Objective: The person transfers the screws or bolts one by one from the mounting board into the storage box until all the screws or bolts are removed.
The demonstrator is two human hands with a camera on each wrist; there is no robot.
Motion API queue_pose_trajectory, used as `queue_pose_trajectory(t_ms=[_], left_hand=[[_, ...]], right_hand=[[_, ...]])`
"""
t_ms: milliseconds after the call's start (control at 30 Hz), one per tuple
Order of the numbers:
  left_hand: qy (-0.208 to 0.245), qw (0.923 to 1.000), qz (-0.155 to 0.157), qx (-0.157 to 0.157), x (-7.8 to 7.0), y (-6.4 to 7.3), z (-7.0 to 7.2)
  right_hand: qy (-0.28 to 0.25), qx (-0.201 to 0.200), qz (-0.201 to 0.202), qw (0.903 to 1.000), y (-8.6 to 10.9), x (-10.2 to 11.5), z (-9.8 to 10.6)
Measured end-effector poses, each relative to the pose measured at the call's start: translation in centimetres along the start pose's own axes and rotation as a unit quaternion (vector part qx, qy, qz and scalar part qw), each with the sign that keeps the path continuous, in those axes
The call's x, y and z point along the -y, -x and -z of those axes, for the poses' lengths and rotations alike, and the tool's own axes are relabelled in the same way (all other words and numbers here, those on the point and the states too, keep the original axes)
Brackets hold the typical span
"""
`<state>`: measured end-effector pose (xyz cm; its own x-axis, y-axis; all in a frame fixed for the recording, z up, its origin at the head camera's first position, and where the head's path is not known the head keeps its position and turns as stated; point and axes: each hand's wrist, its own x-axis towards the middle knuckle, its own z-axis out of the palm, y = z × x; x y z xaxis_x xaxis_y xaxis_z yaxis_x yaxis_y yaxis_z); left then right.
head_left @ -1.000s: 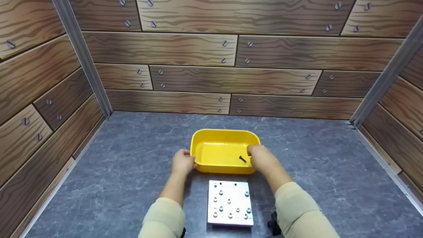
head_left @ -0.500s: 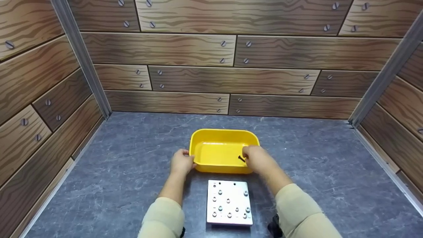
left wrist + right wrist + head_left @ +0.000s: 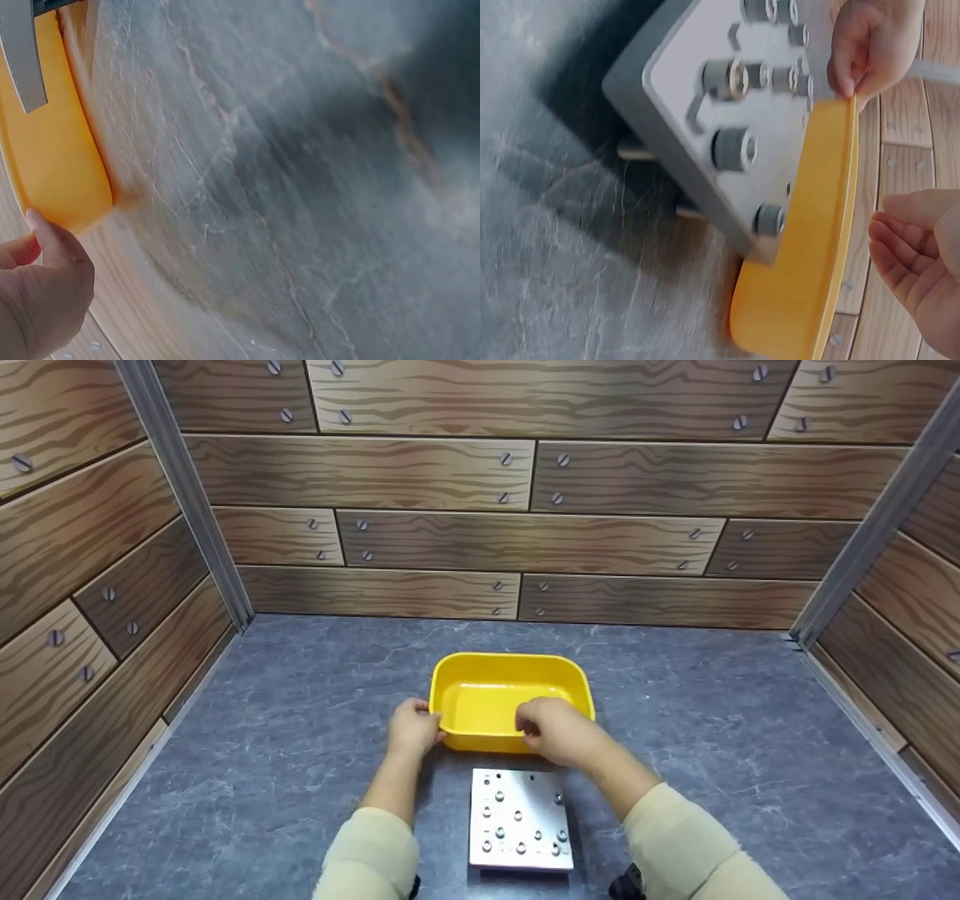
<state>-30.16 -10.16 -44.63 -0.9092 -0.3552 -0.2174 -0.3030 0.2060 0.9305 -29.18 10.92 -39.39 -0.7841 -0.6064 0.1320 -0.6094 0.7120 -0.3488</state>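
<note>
My left hand (image 3: 412, 731) pinches the left side of a yellow plastic tray (image 3: 480, 742) at its rim, as the left wrist view also shows on the tray (image 3: 56, 157). Over the tray's front right part is my right hand (image 3: 561, 731), fingers curled and thumb close to the fingertips. In the right wrist view this hand (image 3: 922, 259) is above the rim, and no object shows between its fingers. The dark screw seen earlier inside the tray is out of sight, so whether my right hand holds it is unclear.
In front of the tray lies a silver metal block (image 3: 536, 795) with several socket-head bolts (image 3: 735, 148) standing in it. Two open holes are near its far edge. Wood-patterned walls (image 3: 435, 536) enclose the grey marbled surface (image 3: 720, 735) on three sides.
My right hand has moved left and toward the tray's front rim. The dark screw, visible beside its fingers before, is now out of view. My left hand and the tray stay in place.
</note>
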Motion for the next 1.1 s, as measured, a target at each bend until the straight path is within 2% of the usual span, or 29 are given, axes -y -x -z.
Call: queue_pose_trajectory(t_ms=[200, 300, 433, 567, 667, 1100], left_hand=[[-0.004, 1.0, -0.003, 0.0, 0.0, -0.1, 0.0], [-0.009, 0.9999, -0.006, -0.001, -0.1, -0.1, 0.0], [-0.013, 0.9999, -0.011, -0.001, -0.1, 0.1, 0.1], [-0.013, 0.9997, -0.018, -0.005, -0.1, 0.2, 0.1], [-0.011, 0.9997, -0.02, -0.006, 0.0, 0.3, 0.1], [-0.012, 0.9999, -0.008, 0.0, -0.2, 0.3, 0.1]], right_hand=[[-0.005, 0.067, 0.075, 0.995, 0.5, 1.6, -0.6], [-0.004, 0.105, 0.091, 0.9903, 0.8, 2.5, -1.2], [0.019, 0.13, 0.121, 0.9839, 0.9, 3.5, -2.0], [0.039, 0.145, 0.146, 0.9778, 0.8, 4.1, -2.7], [0.048, 0.157, 0.148, 0.9752, 0.9, 4.3, -3.2], [0.083, 0.151, 0.16, 0.9719, 0.8, 4.8, -4.1]])
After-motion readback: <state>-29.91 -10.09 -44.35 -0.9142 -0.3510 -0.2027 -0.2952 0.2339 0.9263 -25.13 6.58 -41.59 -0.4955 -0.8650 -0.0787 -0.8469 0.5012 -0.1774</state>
